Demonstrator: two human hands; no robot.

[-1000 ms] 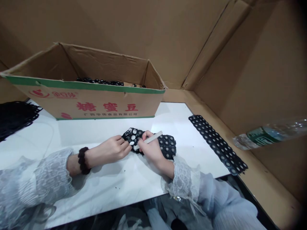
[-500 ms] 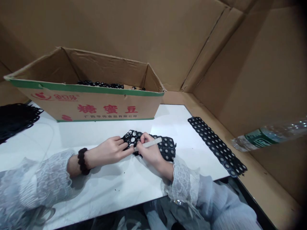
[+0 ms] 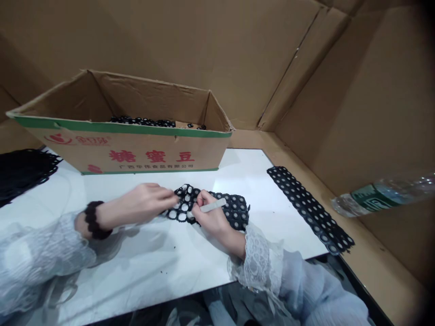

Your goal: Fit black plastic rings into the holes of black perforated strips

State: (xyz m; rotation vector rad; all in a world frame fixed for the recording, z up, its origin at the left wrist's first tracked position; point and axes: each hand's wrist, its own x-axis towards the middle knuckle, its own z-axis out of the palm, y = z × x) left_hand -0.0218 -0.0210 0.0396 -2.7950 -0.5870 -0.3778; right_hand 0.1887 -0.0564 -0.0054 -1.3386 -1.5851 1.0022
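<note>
"Black openwork strip (image 3: 238,206), made of joined rings: where is it lying?"

"It is lying on the white tabletop (image 3: 152,258), in front of the cardboard box (image 3: 136,149). Rings at its left end are showing white through their openings; those at its right end are showing grey centres."

"What are the fingers of the right hand (image 3: 214,222) doing?"

"They are closing in a tight pinch, pen-fashion, around a flat white stick (image 3: 214,205). One end is sticking up past the knuckles, the other is pointing down toward the middle of the strip. The hand is partly covering the rings there."

"And the left hand (image 3: 146,201)?"

"It is hovering or resting at the strip's left end, its fingers bending close together. They are blurring, and the thumb is hiding, so I cannot tell whether they are gripping or touching the rings. A dark bracelet (image 3: 97,219) is circling that wrist."

"What is lying farther out?"

"A second black ringed strip (image 3: 302,199) is running along the tabletop's right edge. Black ringed pieces (image 3: 142,121) are sitting inside the box, and a black stringy heap (image 3: 23,174) is lying at far left. A clear plastic bottle (image 3: 377,199) with a green label is showing near the right cardboard wall (image 3: 380,113)."
</note>
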